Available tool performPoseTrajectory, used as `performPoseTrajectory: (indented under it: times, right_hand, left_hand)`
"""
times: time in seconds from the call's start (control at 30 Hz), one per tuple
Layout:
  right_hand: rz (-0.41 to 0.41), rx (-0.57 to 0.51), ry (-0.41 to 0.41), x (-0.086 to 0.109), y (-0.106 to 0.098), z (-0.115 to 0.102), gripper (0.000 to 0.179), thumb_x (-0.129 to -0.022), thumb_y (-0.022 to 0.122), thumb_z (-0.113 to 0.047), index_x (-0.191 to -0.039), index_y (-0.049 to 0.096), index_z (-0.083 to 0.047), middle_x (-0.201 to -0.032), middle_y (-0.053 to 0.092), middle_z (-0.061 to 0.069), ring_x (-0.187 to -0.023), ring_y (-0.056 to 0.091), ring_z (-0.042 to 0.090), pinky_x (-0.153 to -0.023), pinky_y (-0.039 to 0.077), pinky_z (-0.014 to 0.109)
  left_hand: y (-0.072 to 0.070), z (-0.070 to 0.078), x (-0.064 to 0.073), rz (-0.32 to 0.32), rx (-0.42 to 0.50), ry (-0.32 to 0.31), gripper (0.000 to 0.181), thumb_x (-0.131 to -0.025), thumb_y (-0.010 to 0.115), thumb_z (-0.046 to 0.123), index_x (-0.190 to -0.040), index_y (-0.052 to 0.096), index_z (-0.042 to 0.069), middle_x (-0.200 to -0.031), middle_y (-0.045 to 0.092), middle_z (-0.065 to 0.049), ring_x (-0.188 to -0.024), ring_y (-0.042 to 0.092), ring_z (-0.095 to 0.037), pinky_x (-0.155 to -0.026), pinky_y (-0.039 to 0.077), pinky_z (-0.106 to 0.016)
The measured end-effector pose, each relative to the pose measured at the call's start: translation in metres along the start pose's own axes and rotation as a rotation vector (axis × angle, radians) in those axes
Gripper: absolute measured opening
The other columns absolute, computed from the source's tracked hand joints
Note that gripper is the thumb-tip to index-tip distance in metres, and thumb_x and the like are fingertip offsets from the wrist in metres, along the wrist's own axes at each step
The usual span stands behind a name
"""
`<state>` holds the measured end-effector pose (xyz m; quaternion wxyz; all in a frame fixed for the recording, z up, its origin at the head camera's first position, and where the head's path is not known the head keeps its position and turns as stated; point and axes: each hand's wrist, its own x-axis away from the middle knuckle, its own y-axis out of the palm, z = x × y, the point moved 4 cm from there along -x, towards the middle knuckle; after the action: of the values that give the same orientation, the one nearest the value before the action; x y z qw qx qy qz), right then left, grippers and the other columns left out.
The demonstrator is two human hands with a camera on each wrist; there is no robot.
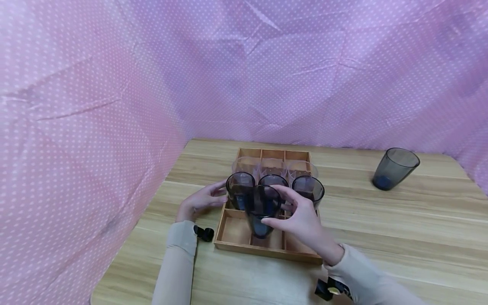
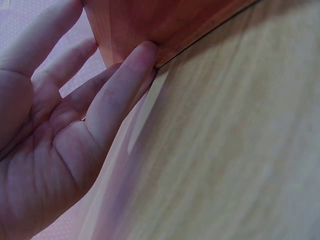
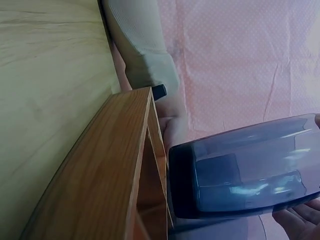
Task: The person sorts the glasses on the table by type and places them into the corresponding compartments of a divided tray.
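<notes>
My right hand grips a smoky dark drinking glass, thumb on the near side and fingers round the right. This glass is held mouth up over the front middle compartment of a wooden divided box; the right wrist view shows its thick base close to the box's rim. Three more dark glasses stand in a row behind it, left, middle and right. My left hand is at the box's left side, fingertips against the wooden wall in the left wrist view.
Three clear glasses, one of them at the left, stand behind the dark row in the box. Another dark glass stands alone at the right on the wooden table. A pink dotted cloth hangs behind and at the left.
</notes>
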<state>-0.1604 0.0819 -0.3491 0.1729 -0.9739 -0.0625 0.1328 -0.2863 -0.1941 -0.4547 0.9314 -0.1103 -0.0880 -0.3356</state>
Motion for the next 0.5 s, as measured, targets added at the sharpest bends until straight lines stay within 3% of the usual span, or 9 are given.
performPoseTrajectory:
  times: [0.27,0.5]
  right_hand:
    - [-0.037,-0.074,-0.034,-0.006,0.021,-0.006,0.071,-0.067,0.089,-0.016,-0.131,0.058,-0.015,-0.128,0.065,0.005,-0.121,0.059,0.02,-0.093,0.055,0.036]
    - [-0.066,-0.106,-0.059,-0.009,0.033,-0.008,0.069,-0.069,0.088,-0.015,-0.131,0.057,-0.016,-0.128,0.065,0.004,-0.121,0.059,0.02,-0.094,0.055,0.038]
  left_hand:
    - [0.001,-0.001,0.001,0.013,-0.017,-0.004,0.081,-0.091,0.068,0.021,-0.156,0.02,0.017,-0.162,0.02,-0.011,-0.148,0.022,-0.034,-0.11,0.043,-0.039]
    - [0.005,0.001,0.002,0.006,-0.011,0.019,0.078,-0.09,0.068,0.02,-0.155,0.024,0.019,-0.159,0.028,-0.011,-0.145,0.029,-0.032,-0.104,0.046,-0.031]
